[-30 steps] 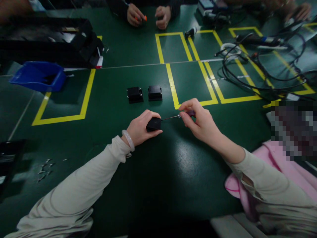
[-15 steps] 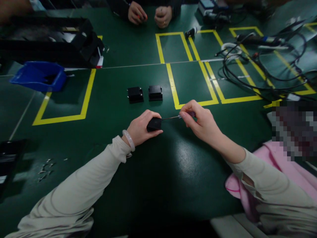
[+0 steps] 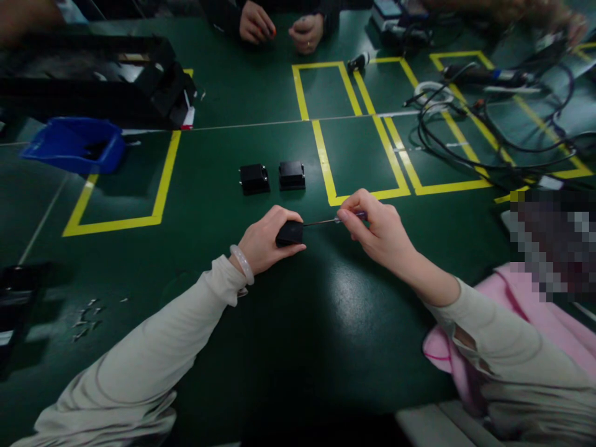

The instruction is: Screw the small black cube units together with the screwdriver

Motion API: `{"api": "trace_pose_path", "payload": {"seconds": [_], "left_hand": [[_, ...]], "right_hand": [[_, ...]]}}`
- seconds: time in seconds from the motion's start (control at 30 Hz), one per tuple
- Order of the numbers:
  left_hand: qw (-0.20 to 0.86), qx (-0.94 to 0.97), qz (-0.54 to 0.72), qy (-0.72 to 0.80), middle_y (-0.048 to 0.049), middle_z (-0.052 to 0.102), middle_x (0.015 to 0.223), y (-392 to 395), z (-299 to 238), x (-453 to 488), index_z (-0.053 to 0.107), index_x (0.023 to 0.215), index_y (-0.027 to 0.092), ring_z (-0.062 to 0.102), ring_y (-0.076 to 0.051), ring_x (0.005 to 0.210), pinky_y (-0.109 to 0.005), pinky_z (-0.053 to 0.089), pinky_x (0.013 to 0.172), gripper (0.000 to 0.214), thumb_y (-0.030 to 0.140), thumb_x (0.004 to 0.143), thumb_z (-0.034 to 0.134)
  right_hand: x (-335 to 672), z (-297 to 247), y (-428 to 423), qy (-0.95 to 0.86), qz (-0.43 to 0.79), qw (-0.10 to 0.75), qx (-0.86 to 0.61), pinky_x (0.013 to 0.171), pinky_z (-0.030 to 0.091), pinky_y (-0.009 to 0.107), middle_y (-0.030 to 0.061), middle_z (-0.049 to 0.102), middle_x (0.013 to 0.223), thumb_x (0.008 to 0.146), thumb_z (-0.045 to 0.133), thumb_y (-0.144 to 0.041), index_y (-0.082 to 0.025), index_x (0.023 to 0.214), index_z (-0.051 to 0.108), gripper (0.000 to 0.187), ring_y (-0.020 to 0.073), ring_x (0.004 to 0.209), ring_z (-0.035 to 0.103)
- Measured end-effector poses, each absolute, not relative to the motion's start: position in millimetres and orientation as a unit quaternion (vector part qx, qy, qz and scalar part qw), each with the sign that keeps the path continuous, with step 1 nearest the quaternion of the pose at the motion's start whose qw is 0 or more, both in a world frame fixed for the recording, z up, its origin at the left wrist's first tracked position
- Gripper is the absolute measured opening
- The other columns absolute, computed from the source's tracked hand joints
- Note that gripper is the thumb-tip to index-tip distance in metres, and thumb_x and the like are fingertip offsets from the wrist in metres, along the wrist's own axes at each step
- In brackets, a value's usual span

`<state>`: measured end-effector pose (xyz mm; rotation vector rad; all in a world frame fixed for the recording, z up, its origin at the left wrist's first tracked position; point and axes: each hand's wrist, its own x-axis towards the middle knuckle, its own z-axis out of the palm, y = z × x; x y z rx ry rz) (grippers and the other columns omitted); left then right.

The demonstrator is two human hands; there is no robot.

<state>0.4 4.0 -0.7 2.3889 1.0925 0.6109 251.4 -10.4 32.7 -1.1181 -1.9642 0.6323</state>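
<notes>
My left hand (image 3: 264,239) stays wrapped around the small black plastic-looking block (image 3: 289,234), while my right hand (image 3: 379,227) pinches the slim purple-handled screwdriver (image 3: 337,220), its metal shaft still reaching the block's edge between them, so work seemingly continues at one spot.

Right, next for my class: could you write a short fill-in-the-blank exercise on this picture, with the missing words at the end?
1. The person's ____ hand holds the screwdriver.
2. Just beyond the left hand, which grips a black part, ____ black blocks sit side by side.
3. The small bin on the left is ____.
4. The tape marking the table is ____.

Missing words: right; two; blue; yellow.
</notes>
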Motion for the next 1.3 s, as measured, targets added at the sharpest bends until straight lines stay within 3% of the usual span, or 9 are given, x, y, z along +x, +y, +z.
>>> {"api": "trace_pose_path", "payload": {"seconds": [0.2,0.4,0.6,0.77,0.93,1.13,1.3], "left_hand": [[0.230,0.859,0.222,0.401,-0.0059,0.060,0.112,3.5,-1.2,0.4,0.054,0.114,0.022,0.060,-0.023,0.105,-0.039,0.051,0.092,0.038,0.039,0.086,0.072],[0.232,0.859,0.227,0.396,-0.0056,0.060,0.111,4.5,-2.3,-0.5,0.054,0.115,0.021,0.060,-0.022,0.104,-0.037,0.051,0.090,0.038,0.039,0.086,0.073],[0.227,0.861,0.227,0.395,-0.0060,0.060,0.111,4.1,-1.8,0.0,0.054,0.115,0.020,0.060,-0.022,0.103,-0.037,0.050,0.090,0.039,0.040,0.086,0.073],[0.230,0.858,0.225,0.400,-0.0058,0.060,0.111,3.9,-1.8,0.0,0.054,0.115,0.021,0.060,-0.022,0.104,-0.037,0.050,0.090,0.039,0.039,0.086,0.073],[0.227,0.859,0.222,0.401,-0.0053,0.059,0.112,4.2,-2.4,-0.4,0.054,0.116,0.021,0.060,-0.022,0.105,-0.037,0.050,0.092,0.039,0.040,0.086,0.072],[0.224,0.860,0.226,0.399,-0.0052,0.059,0.111,3.8,-3.6,0.0,0.054,0.116,0.020,0.060,-0.022,0.104,-0.036,0.050,0.092,0.040,0.039,0.086,0.073],[0.225,0.860,0.229,0.397,-0.0050,0.059,0.111,3.8,-4.0,-0.8,0.054,0.116,0.020,0.060,-0.021,0.103,-0.036,0.050,0.092,0.039,0.039,0.086,0.073]], "right_hand": [[251.0,32.7,-10.6,-0.768,0.267,0.396,-0.428,0.061,0.042,0.024,-0.0024,0.058,0.081,0.096,0.052,-0.025,-0.022,0.095,0.050,0.004,0.0088,0.061,0.056],[251.4,33.5,-11.4,-0.774,0.249,0.388,-0.434,0.056,0.038,0.023,-0.0059,0.052,0.065,0.097,0.054,-0.030,-0.022,0.086,0.049,0.015,0.0088,0.055,0.051],[250.2,32.1,-12.0,-0.769,0.262,0.394,-0.431,0.061,0.043,0.023,-0.0033,0.056,0.080,0.096,0.053,-0.022,-0.022,0.098,0.050,0.004,0.0082,0.060,0.055],[250.2,33.2,-11.8,-0.783,0.231,0.382,-0.434,0.056,0.039,0.022,-0.0043,0.055,0.071,0.096,0.054,-0.026,-0.022,0.089,0.049,0.009,0.0088,0.057,0.055],[249.2,36.4,-16.7,-0.811,0.182,0.369,-0.415,0.064,0.044,0.023,0.0005,0.063,0.082,0.095,0.053,-0.020,-0.020,0.100,0.053,0.005,0.0111,0.068,0.060],[250.0,36.9,-15.9,-0.810,0.170,0.350,-0.439,0.058,0.038,0.022,-0.0021,0.061,0.071,0.097,0.054,-0.025,-0.020,0.088,0.054,0.010,0.0097,0.060,0.056],[250.3,35.3,-14.2,-0.803,0.187,0.374,-0.424,0.060,0.042,0.022,-0.0013,0.061,0.077,0.096,0.052,-0.020,-0.020,0.099,0.054,0.004,0.0104,0.063,0.058]]}}
